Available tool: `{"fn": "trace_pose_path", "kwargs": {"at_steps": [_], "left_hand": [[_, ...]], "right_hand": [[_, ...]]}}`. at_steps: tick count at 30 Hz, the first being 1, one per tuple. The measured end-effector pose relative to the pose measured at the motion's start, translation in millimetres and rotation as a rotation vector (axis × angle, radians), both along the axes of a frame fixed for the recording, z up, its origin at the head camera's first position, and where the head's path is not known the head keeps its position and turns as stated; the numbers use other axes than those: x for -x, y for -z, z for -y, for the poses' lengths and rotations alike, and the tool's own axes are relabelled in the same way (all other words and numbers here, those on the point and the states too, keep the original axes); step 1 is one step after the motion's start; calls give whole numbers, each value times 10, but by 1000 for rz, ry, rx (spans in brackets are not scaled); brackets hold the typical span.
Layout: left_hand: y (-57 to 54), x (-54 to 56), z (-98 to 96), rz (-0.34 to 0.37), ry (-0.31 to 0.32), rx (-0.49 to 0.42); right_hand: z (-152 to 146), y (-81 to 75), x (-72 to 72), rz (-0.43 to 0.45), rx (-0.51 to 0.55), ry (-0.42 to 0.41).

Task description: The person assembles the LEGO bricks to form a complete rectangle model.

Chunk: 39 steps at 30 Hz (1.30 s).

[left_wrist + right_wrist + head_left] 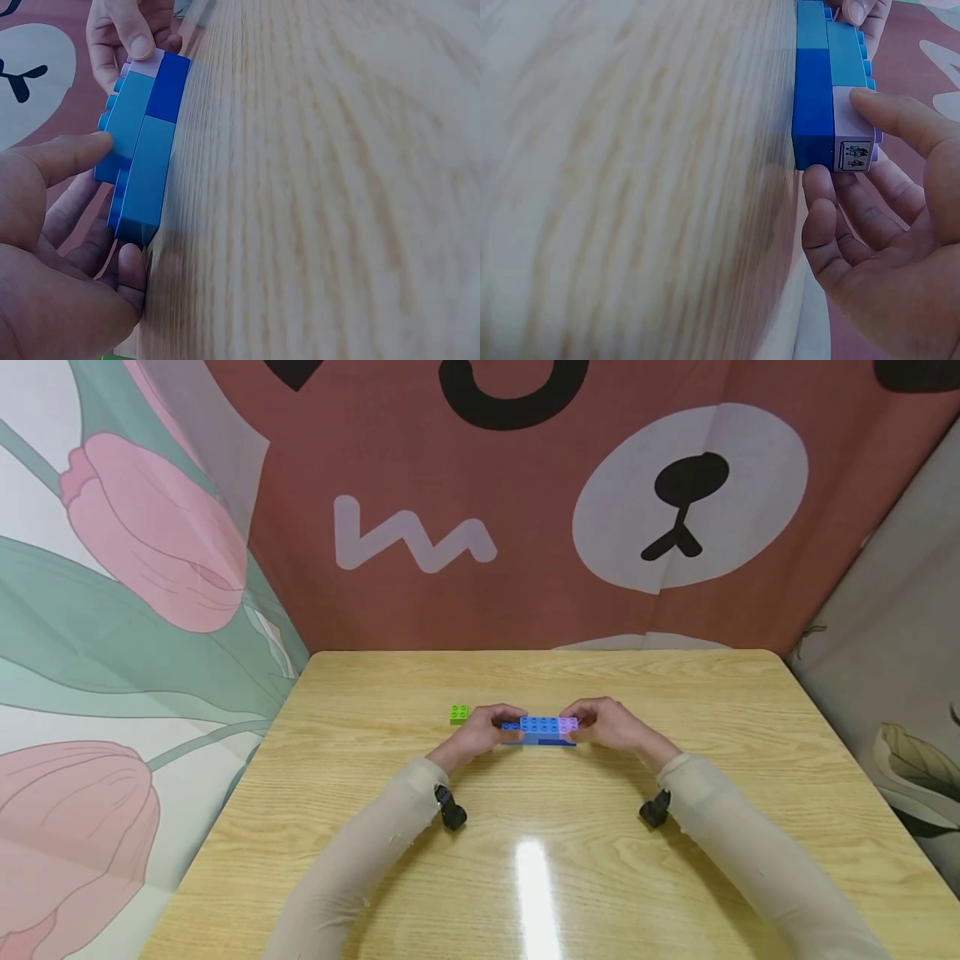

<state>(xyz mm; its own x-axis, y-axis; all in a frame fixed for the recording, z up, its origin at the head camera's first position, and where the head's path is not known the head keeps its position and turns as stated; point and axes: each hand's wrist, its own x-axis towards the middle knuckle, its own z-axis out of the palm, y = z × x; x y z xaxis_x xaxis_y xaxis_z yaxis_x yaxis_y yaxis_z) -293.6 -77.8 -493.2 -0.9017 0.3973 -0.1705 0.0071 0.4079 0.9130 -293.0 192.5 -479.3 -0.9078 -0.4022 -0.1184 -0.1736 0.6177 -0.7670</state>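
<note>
Two layers of toy building bricks stand joined on the table in front of me. On top sit a long light blue brick [538,725] and a short purple brick [568,723]. Beneath them are another light blue brick [147,184] and a dark blue brick [812,105]. My left hand [483,732] pinches the upper light blue brick, thumb on its near side and fingers behind. The purple brick is pinched by my right hand [613,725], thumb on its near face. A small printed picture [856,155] marks the purple brick's end.
A lone green brick [459,715] lies just left of my left hand. The wooden table [675,893] ends at a red cloth backdrop [525,602] printed with an animal face. Flowered cloth [112,693] hangs at the left. Both wrists carry small black cameras.
</note>
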Motion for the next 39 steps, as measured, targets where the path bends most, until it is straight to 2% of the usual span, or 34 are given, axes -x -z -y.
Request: {"fn": "trace_pose_path", "kwargs": {"at_steps": [16,26,31,39], "left_hand": [[-42,-14,64,-29,-4,-7],[-142,23,192,-40,34,-75],[-225,50,261,-49,16,-89],[-295,109,382,-76,-29,-77]], "right_hand": [[14,-1,-15,0,16,-9],[3,3,-24,-8,14,-13],[-1,8,-23,-19,12,-19],[-8,11,-20,-18,14,-25]]}}
